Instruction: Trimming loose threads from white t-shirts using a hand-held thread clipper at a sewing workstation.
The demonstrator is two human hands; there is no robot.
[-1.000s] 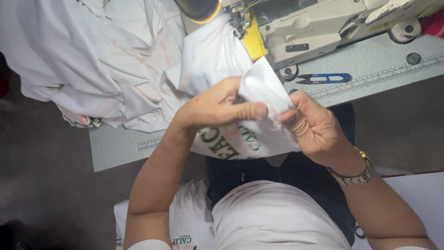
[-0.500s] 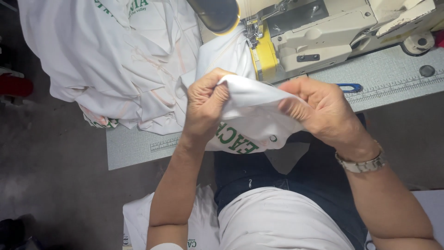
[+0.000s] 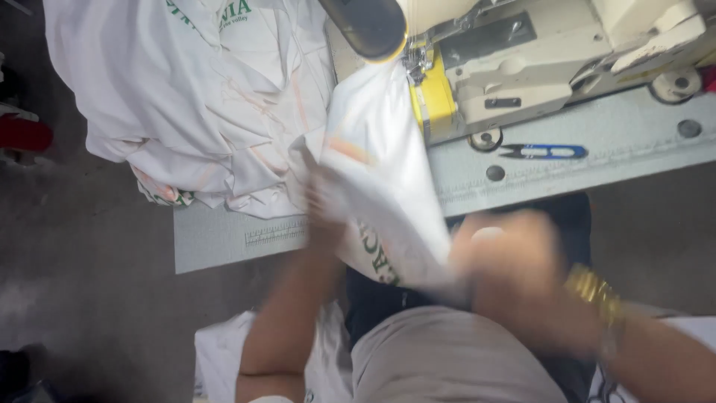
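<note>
A white cloth piece with green print [image 3: 380, 179] stretches from the sewing machine's needle area down toward my lap. My left hand [image 3: 322, 213] grips its left edge, mostly hidden under the fabric. Blurred by motion, my right hand [image 3: 507, 269] is low at the right, closed on the cloth's lower corner; a gold watch sits on that wrist. The cream sewing machine [image 3: 537, 60] with a yellow part stands at the table's back.
A heap of white garments [image 3: 194, 104] lies on the grey table [image 3: 224, 239] at the left. Blue thread snips [image 3: 543, 152] rest on the table right of the cloth. More white fabric [image 3: 224, 358] hangs beside my lap.
Both hands have moved apart and down; the cloth, bunched between them before, is now pulled out long toward the machine. My right hand dropped toward my lap.
</note>
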